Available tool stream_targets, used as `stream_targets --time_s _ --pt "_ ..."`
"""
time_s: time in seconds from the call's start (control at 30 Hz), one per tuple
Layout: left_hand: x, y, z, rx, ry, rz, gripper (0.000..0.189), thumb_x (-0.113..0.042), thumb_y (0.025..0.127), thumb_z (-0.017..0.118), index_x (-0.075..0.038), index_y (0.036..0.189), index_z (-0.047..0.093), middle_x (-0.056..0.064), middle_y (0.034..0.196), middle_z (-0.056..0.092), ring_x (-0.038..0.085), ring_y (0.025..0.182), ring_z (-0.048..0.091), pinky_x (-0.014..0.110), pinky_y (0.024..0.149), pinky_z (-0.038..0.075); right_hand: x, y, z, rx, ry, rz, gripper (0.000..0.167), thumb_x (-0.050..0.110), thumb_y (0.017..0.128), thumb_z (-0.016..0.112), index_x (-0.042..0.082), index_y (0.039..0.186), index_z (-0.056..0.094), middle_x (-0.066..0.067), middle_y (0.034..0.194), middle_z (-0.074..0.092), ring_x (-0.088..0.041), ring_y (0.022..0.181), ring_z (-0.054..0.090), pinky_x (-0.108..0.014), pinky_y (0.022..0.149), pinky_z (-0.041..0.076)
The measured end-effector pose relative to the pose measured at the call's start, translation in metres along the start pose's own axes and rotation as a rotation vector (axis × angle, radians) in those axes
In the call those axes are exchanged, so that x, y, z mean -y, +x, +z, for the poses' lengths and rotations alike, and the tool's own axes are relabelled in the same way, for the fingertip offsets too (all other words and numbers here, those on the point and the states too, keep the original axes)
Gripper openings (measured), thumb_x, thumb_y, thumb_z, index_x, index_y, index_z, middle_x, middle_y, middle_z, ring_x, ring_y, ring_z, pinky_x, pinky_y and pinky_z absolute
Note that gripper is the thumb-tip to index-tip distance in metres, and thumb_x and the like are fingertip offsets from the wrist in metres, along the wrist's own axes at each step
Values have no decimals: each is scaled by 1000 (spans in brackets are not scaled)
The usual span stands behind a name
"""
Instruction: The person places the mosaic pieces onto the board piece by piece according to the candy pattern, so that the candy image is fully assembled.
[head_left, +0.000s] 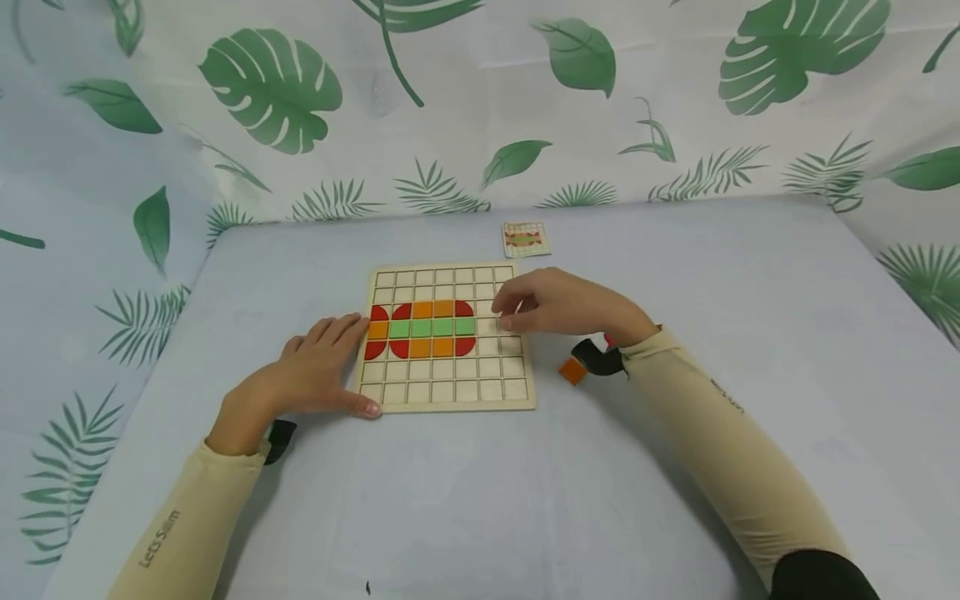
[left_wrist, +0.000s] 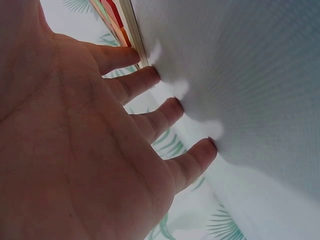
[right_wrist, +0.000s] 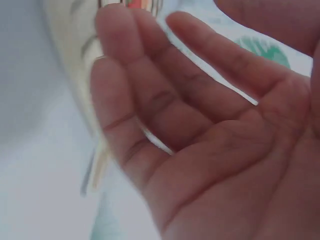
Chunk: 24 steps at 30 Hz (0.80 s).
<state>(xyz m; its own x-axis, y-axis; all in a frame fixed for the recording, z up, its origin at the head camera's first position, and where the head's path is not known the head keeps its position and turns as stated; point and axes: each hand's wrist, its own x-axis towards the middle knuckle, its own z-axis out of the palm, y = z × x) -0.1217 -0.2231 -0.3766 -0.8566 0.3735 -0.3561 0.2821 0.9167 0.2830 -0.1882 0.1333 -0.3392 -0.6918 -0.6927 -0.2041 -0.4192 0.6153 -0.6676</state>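
A square wooden grid board (head_left: 431, 394) lies on the table with red, orange and green tiles (head_left: 422, 327) set in its middle rows. Curved red tiles form rounded corners around the green row. My left hand (head_left: 318, 367) rests at the board's left edge, thumb at the near corner; in the left wrist view its spread fingertips touch the tablecloth beside the board edge. Over the right-hand squares hovers my right hand (head_left: 562, 302), its fingers gently bent. The right wrist view shows this palm (right_wrist: 215, 165) and fingers with nothing between them.
Behind the board lies a small pattern card (head_left: 525, 239). An orange tile (head_left: 572, 371) sits right of the board, near the black strap (head_left: 597, 358) on my right wrist; a bit of red shows beside it. A leaf-printed cloth (head_left: 465, 100) hangs behind the table.
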Motion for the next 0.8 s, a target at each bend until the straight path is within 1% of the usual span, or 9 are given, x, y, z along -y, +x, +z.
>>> stream_targets --time_s 0.07,0.23,0.4,0.47,0.57,0.63,0.73,0.8 --pt "0 -1 0 0 -1 2 129 -64 80 88 0 170 19 25 174 18 51 155 18 75 116 24 -6 -6 -8 1 -35 39 21 18 105 70 6 121 76 -3 114 74 -22 106 68 -44 94 55" --pt "-1 -1 0 2 -2 2 129 -63 81 88 0 170 18 25 174 18 51 155 18 75 115 24 -22 -22 -25 27 -121 170 21 24 104 71 10 118 76 -4 111 73 -24 105 65 -47 93 53" --pt "0 -1 -1 4 -2 2 130 -63 81 87 0 170 17 25 174 17 51 155 17 75 115 24 -38 -41 -41 34 -168 339 25 27 99 75 9 117 73 -9 114 70 -28 105 62 -49 89 52" --pt "1 -1 -1 4 -2 1 130 -64 81 87 0 170 17 25 174 17 51 155 17 75 116 24 -43 -49 -46 45 -176 411 28 30 97 77 10 116 71 -9 114 69 -29 105 60 -49 86 52" --pt "1 0 -1 1 -2 3 131 -65 80 87 -1 170 17 25 174 17 52 155 17 76 116 23 -50 -57 -49 75 -177 495 30 35 94 80 10 108 70 -9 102 67 -28 97 59 -46 80 49" --pt "2 0 -1 2 -1 2 131 -65 80 87 -1 170 17 25 174 17 52 155 16 76 116 23 -54 -59 -50 96 -171 532 34 40 92 82 10 101 67 -9 92 64 -26 90 58 -43 76 45" --pt "2 0 0 7 -5 -1 132 -66 80 87 -1 170 16 25 174 16 52 155 15 75 116 22 -60 -60 -49 120 -160 571 42 45 89 84 10 94 62 -8 84 59 -24 83 56 -39 71 42" --pt "2 0 0 10 -8 -2 132 -66 80 87 -1 170 16 25 174 16 52 155 15 75 117 22 -62 -58 -47 125 -155 578 44 45 88 85 9 90 60 -6 81 57 -22 79 55 -37 68 41"
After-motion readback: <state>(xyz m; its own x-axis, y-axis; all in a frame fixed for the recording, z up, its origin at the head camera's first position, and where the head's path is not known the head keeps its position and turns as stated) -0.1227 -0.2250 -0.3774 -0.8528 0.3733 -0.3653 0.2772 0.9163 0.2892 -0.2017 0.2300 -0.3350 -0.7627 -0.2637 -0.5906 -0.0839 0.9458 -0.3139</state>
